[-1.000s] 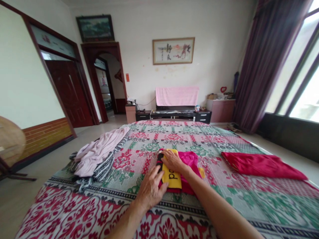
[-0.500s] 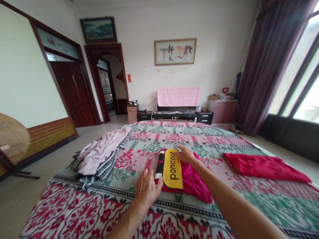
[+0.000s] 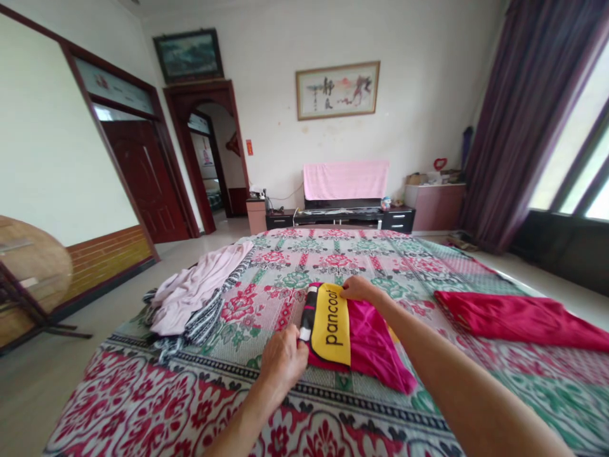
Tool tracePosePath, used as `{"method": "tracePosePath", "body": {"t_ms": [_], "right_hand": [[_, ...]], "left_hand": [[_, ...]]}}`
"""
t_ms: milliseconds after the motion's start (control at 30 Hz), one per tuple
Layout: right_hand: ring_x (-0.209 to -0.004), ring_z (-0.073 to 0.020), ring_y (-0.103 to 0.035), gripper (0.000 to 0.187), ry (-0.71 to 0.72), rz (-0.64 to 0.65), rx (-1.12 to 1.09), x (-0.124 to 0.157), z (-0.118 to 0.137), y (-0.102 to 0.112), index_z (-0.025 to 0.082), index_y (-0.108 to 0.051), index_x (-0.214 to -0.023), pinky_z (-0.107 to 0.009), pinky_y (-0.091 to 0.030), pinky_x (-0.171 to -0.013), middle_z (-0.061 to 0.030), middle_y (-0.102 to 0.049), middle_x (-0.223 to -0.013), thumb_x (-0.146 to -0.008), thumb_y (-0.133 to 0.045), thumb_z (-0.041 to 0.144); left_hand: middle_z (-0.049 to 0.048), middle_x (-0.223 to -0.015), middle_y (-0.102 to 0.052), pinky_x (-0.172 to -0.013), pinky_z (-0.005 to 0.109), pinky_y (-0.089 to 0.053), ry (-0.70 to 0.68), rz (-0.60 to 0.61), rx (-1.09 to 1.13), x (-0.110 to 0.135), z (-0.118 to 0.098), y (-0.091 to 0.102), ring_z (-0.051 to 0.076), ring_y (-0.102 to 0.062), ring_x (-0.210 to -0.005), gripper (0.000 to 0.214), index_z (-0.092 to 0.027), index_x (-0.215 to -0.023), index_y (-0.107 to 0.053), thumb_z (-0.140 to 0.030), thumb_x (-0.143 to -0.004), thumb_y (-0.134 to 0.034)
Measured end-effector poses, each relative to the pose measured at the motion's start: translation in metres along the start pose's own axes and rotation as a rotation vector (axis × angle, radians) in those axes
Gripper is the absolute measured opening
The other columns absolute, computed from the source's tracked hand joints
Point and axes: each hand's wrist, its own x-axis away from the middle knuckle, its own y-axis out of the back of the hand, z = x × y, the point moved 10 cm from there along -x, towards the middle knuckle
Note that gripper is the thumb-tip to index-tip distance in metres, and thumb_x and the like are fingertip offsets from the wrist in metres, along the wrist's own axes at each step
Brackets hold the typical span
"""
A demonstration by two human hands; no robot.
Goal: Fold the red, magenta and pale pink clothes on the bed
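A folded magenta garment (image 3: 368,339) with a yellow band reading "pancoat" (image 3: 332,322) lies on the flowered bedspread (image 3: 333,254) in front of me. My left hand (image 3: 281,360) pinches the garment's near left corner, fingers closed on the black and white edge. My right hand (image 3: 359,289) grips the far end of the yellow band, fingers curled on the cloth.
A heap of pale pink and striped clothes (image 3: 195,298) lies at the bed's left. A red cloth (image 3: 518,314) is spread at the right. A round wooden table (image 3: 28,273) stands at far left; a TV cabinet under a pink towel (image 3: 346,179) is behind.
My right hand slid from the yellow band's middle to its far end. My left hand went from lying flat beside the garment to pinching its near corner.
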Motion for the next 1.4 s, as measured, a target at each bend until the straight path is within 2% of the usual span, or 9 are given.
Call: {"method": "tracePosePath", "body": {"t_ms": [300, 533, 633, 733, 867, 967, 1067, 1200, 1400], "right_hand": [[-0.046, -0.0083, -0.044, 0.023, -0.077, -0.006, -0.103, 0.033, -0.017, 0.008, 0.011, -0.071, -0.07, -0.02, -0.03, -0.044, -0.0002, -0.056, -0.05, -0.07, -0.053, 0.024], [-0.045, -0.0089, -0.046, 0.026, -0.141, 0.014, -0.237, 0.065, -0.03, -0.003, 0.013, -0.068, -0.065, -0.019, -0.031, -0.042, 0.0012, -0.054, -0.046, -0.072, -0.055, 0.034], [-0.052, -0.0121, -0.055, 0.026, -0.051, -0.085, -0.189, 0.07, -0.037, 0.009, 0.014, -0.069, -0.068, -0.02, -0.04, -0.05, -0.001, -0.06, -0.053, -0.076, -0.051, 0.031], [-0.082, -0.018, -0.064, 0.031, 0.154, -0.276, -0.17, 0.079, -0.033, 0.03, 0.015, -0.069, -0.094, -0.028, -0.049, -0.076, -0.0069, -0.07, -0.09, -0.071, -0.049, 0.015], [-0.127, -0.0206, -0.043, 0.06, 0.511, -0.292, -0.181, 0.1, -0.006, 0.03, 0.019, -0.052, -0.127, -0.04, -0.036, -0.104, -0.0095, -0.045, -0.139, -0.07, -0.044, 0.007], [-0.135, -0.0181, -0.032, 0.056, 0.592, -0.198, -0.189, 0.108, 0.006, 0.018, 0.025, -0.049, -0.131, -0.042, -0.029, -0.11, -0.0032, -0.03, -0.149, -0.078, -0.042, 0.01], [-0.135, -0.0163, -0.031, 0.042, 0.586, -0.093, -0.203, 0.109, 0.011, 0.01, 0.027, -0.06, -0.121, -0.04, -0.024, -0.113, -0.0006, -0.037, -0.146, -0.085, -0.04, 0.017], [-0.129, -0.018, -0.041, 0.033, 0.532, 0.014, -0.277, 0.108, 0.012, 0.008, 0.028, -0.066, -0.112, -0.038, -0.028, -0.111, -0.0008, -0.048, -0.139, -0.084, -0.049, 0.024], [-0.124, -0.0182, -0.047, 0.032, 0.544, -0.005, -0.306, 0.107, 0.014, 0.009, 0.025, -0.069, -0.106, -0.037, -0.033, -0.108, -0.0028, -0.053, -0.134, -0.085, -0.045, 0.024]], "left_hand": [[0.0091, -0.09, -0.069, -0.074, 0.028, -0.042, 0.0, -0.107, -0.079, -0.062, 0.027, 0.036, 0.021, -0.063, -0.089, 0.024, -0.018, -0.09, -0.064, -0.015, -0.083, -0.041], [0.0087, -0.098, -0.065, -0.083, 0.03, -0.045, -0.038, -0.24, -0.022, -0.098, 0.025, 0.035, 0.02, -0.061, -0.094, 0.029, -0.02, -0.101, -0.064, -0.02, -0.086, -0.04], [0.0091, -0.109, -0.063, -0.093, 0.031, -0.044, -0.187, -0.277, 0.043, -0.092, 0.02, 0.039, 0.02, -0.058, -0.103, 0.034, -0.018, -0.109, -0.062, -0.015, -0.082, -0.041], [0.007, -0.12, -0.059, -0.1, 0.031, -0.041, -0.455, -0.252, 0.096, -0.071, 0.005, 0.042, 0.018, -0.054, -0.112, 0.038, -0.019, -0.107, -0.064, -0.009, -0.078, -0.041], [0.0024, -0.133, -0.053, -0.108, 0.034, -0.036, -0.691, -0.077, 0.122, -0.037, -0.006, 0.031, 0.018, -0.047, -0.124, 0.052, -0.023, -0.104, -0.068, 0.0, -0.066, -0.042], [-0.0005, -0.139, -0.048, -0.11, 0.038, -0.034, -0.696, 0.037, 0.134, -0.021, -0.003, 0.015, 0.019, -0.04, -0.13, 0.064, -0.027, -0.109, -0.067, 0.004, -0.059, -0.042], [-0.0005, -0.14, -0.046, -0.111, 0.039, -0.033, -0.683, 0.084, 0.164, -0.013, -0.001, 0.004, 0.019, -0.039, -0.132, 0.065, -0.027, -0.112, -0.066, 0.004, -0.06, -0.043], [0.0021, -0.139, -0.048, -0.111, 0.039, -0.032, -0.672, 0.082, 0.203, -0.011, 0.0, 0.0, 0.019, -0.039, -0.131, 0.053, -0.026, -0.111, -0.066, -0.003, -0.068, -0.046], [0.0051, -0.136, -0.051, -0.11, 0.037, -0.033, -0.638, -0.004, 0.225, -0.011, -0.002, 0.001, 0.017, -0.042, -0.129, 0.04, -0.023, -0.105, -0.067, -0.007, -0.075, -0.046]]}}
